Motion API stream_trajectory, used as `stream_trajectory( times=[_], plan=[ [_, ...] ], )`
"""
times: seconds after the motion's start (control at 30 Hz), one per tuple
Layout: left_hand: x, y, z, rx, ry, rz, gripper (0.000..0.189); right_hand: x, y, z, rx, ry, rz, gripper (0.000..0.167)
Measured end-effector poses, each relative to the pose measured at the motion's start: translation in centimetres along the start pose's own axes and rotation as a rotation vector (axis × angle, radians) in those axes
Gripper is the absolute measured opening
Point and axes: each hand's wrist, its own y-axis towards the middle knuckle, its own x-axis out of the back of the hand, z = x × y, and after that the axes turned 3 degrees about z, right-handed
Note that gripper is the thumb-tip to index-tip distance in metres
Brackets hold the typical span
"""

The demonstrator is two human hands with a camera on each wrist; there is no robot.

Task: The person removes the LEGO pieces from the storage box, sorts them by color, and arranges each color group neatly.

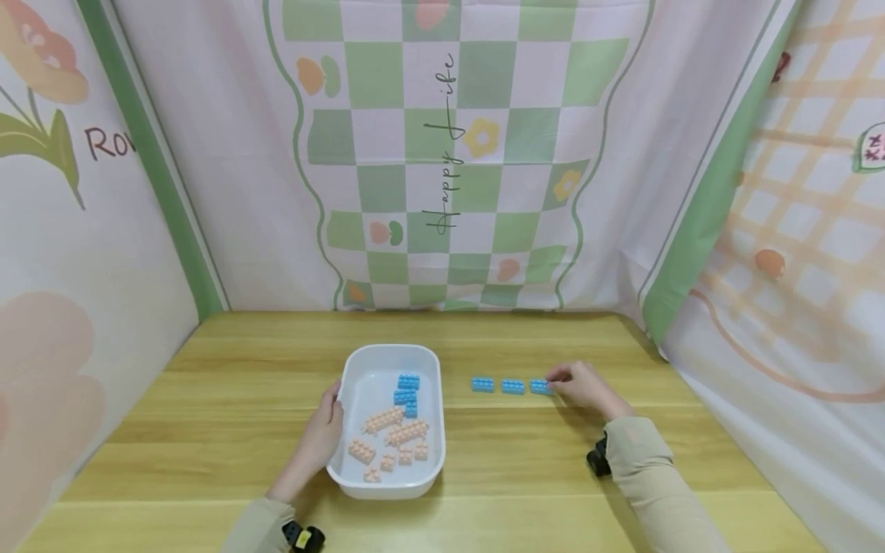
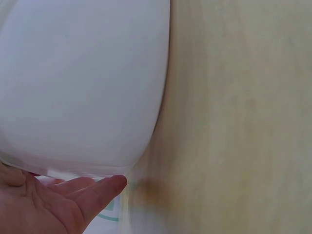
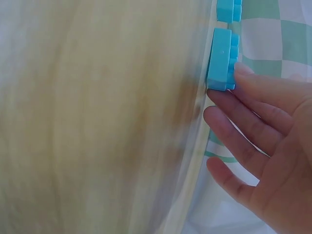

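Pinched at its right end by the right hand's (image 1: 584,385) thumb and fingers, a blue studded toy brick (image 1: 539,387) ends a row of three, right of centre in the frame. The left hand (image 1: 323,430), fingers extended, rests against a white tray (image 1: 387,490) at lower centre, containing blue and peach bricks (image 1: 406,433).
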Motion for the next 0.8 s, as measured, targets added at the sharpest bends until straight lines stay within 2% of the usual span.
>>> stream_trajectory(
  times=[0.43,0.6,0.8],
  plan=[
    [-0.08,-0.04,-0.08,0.003,-0.003,0.000,0.048,0.02,-0.01,0.08,-0.020,-0.007,0.024,0.019],
    [-0.05,-0.10,-0.11,0.001,0.000,0.003,0.048,0.18,-0.28,0.24,-0.029,0.021,0.033,0.025],
    [-0.09,-0.08,-0.06,-0.009,0.005,-0.009,0.048,0.57,-0.38,0.74,-0.020,0.019,0.012,0.029]
  ],
)
